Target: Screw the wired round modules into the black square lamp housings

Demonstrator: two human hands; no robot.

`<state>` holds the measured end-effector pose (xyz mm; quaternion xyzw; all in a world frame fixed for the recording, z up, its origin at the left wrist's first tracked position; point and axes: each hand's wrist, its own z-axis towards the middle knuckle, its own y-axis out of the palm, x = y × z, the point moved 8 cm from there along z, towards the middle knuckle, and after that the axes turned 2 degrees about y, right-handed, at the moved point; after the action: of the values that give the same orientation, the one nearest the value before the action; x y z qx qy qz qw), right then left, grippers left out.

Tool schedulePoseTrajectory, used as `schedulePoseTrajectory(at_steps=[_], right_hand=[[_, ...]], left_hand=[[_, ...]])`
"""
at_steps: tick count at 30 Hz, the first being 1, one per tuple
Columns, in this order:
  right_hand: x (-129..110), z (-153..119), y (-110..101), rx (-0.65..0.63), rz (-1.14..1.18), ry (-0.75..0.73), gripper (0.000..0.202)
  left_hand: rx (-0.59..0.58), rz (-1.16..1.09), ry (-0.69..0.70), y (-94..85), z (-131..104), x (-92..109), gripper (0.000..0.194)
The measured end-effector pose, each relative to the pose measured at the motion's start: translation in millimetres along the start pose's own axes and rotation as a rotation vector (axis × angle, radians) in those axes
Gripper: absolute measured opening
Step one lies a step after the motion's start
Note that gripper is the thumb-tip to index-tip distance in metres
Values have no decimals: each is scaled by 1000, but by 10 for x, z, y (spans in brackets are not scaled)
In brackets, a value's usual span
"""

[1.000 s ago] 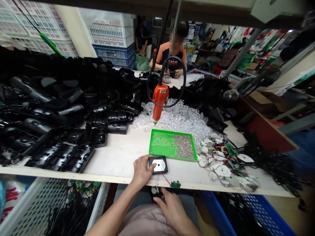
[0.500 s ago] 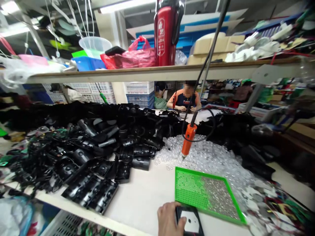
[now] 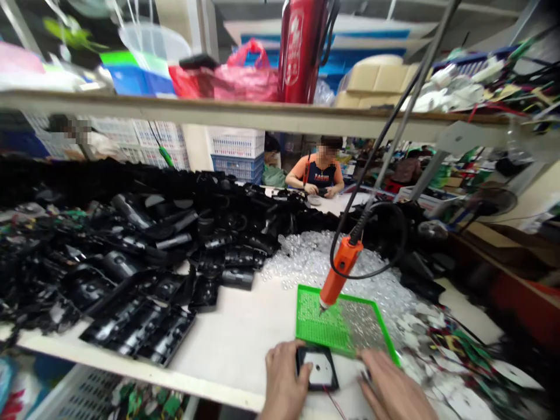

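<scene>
My left hand (image 3: 286, 376) grips the left side of a square black plastic housing (image 3: 333, 373), thumb over the white plate (image 3: 318, 368) set in it. Thin wires trail from its near edge. My right hand (image 3: 391, 382) is by the front edge of the green perforated tray (image 3: 301, 318), fingers stretched out and apart; a small dark spot between them is unclear. Many small metal screws (image 3: 361, 324) lie in the tray's right part. An orange electric screwdriver (image 3: 341, 271) hangs on its cable above the tray, touched by neither hand.
Black plastic housings (image 3: 144, 318) pile up on the left. Clear plastic parts (image 3: 301, 251) spread behind the tray, with wires and white discs (image 3: 468, 373) at right. A shelf (image 3: 245, 114) crosses above. Across the bench sits a person (image 3: 319, 169). A white crate (image 3: 74, 396) stands below the front edge.
My right hand has come into view at the tray's front edge. My left hand still holds the black housing. The view has shifted, and the screwdriver now hangs over the tray.
</scene>
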<state>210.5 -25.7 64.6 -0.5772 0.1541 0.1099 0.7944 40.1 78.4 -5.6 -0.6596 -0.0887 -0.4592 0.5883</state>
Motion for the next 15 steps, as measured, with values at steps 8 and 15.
schedulePoseTrajectory(at_steps=[8,15], right_hand=[[27,210,180,-179,346,102,31],[-148,279,292,-400,346,-13,29]], left_hand=[[-40,-10,39,-32,6,114,30],[-7,-5,73,-36,-30,161,28]])
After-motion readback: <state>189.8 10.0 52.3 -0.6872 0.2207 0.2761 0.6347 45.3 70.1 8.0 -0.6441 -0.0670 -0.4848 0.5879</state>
